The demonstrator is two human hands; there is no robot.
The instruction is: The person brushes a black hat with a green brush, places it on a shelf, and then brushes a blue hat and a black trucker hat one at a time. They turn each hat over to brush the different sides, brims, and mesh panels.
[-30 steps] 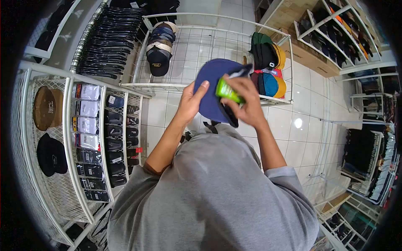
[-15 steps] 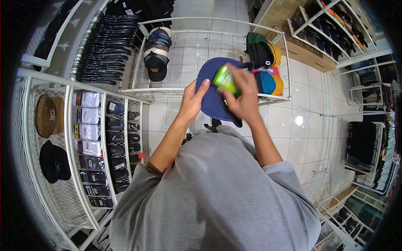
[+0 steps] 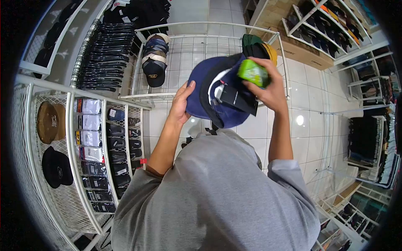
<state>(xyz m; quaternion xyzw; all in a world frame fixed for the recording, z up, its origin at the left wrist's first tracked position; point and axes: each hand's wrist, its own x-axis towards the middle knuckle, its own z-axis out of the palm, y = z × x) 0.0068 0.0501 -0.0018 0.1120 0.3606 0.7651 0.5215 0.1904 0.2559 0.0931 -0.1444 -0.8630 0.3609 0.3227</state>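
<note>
A navy blue cap is tilted so that its inside shows, with a black tag and a white band in it. My left hand grips the brim at its left edge, thumb on top. In my right hand is a bright green object, perhaps a brush or a pack, held between thumb and fingers at the cap's upper right. Whether the right hand also touches the cap, I cannot tell.
Beyond the cap stands a white wire rack with a row of caps at left and green and yellow caps at right. Shelves of hats and packets line the left. Hanging clothes are at right, and a cardboard box at upper right.
The cap has turned from its brim surface to show its inside and tag. My right hand with the green object has moved right, off the brim. My left hand has shifted slightly left and down.
</note>
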